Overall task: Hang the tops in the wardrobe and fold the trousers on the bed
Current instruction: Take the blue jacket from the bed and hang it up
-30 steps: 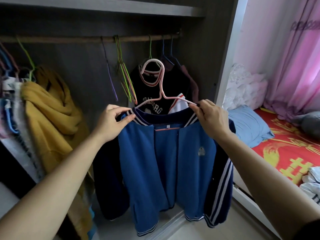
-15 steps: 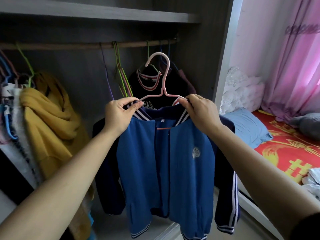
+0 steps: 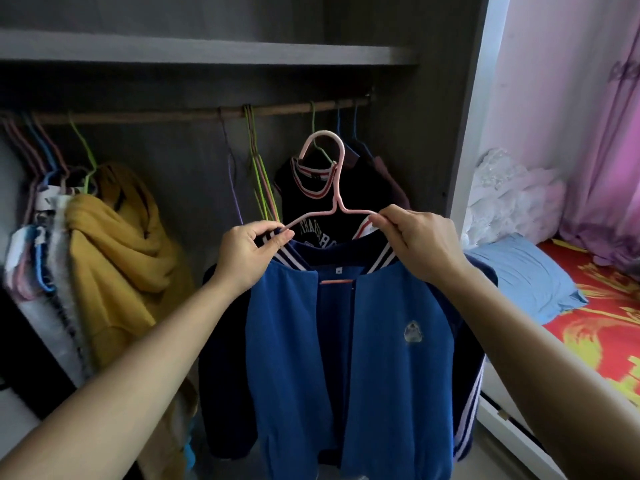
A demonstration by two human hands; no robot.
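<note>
Head view looks into an open dark-grey wardrobe, and the brown wooden hanging rail (image 3: 194,116) across its upper part serves as the landmark. Below the rail, about mid-span, a bright blue zip-front jacket with navy sleeves and a striped collar (image 3: 346,341) sits on a thin pink wire hanger (image 3: 332,188). The left hand (image 3: 247,258) is closed in a pinch on the hanger's left shoulder at the collar, and the right hand (image 3: 420,247) is closed the same way on the right shoulder. The pink hook stands upright below the rail and is not over it, so this top is not yet hung.

Under the rail's right end a black top with a red-and-white striped neck and white lettering (image 3: 318,202) already hangs on a green hanger. Below the rail's left end hang a mustard-yellow hooded garment (image 3: 114,258) and a bunch of pale clothes. Several empty coloured wire hangers (image 3: 258,174) dangle from the rail just left of the pink hook.

My reading is that part of the hanging is done, with this jacket next onto the rail. Well to the right of the rail, the bed with the red and yellow cover (image 3: 595,327) and light blue pillow (image 3: 526,282) shows no trousers in view, so I cannot tell how far the folding has got.
</note>
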